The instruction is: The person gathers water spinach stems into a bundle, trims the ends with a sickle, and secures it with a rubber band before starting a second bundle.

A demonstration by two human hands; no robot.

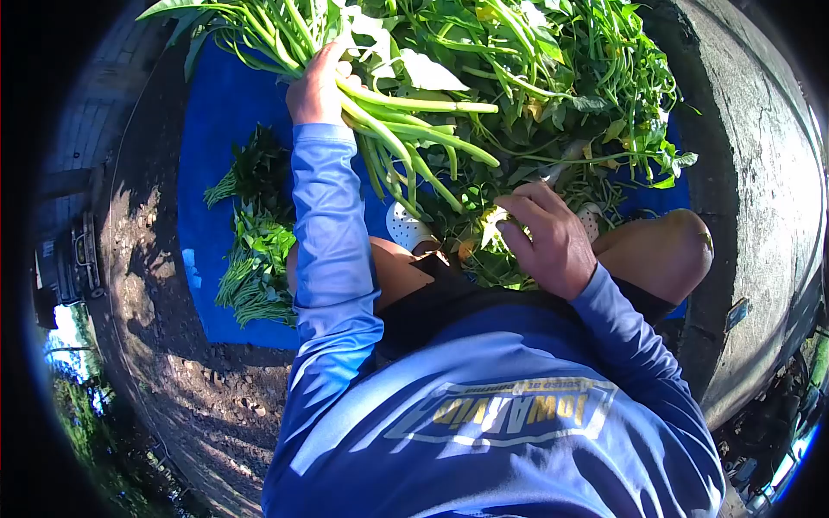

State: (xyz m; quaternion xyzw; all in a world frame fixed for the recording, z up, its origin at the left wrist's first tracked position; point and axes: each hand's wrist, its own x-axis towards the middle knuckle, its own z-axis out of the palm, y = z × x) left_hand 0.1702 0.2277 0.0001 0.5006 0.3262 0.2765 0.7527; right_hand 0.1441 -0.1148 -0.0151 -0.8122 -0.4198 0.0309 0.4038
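Note:
My left hand (318,93) is wrapped round a thick bunch of long green stems (406,129), leaves toward the top left and pale stem ends toward the lower right. Lower and to the right, my right hand (553,237) has bent fingers, with thumb and forefinger close together beside a yellowish leaf (490,226). A narrow greyish thing (561,166) shows just beyond its fingers; whether the hand holds it is unclear. Behind both hands lies a large heap of leafy green vines (596,78).
Two tied-looking bundles of greens, one dark (259,168) and one bright (259,259), lie on the blue sheet (203,285) at the left. White perforated shoes (406,226) show between my bent knees. A concrete ledge (751,173) runs along the right; bare soil (142,285) is left.

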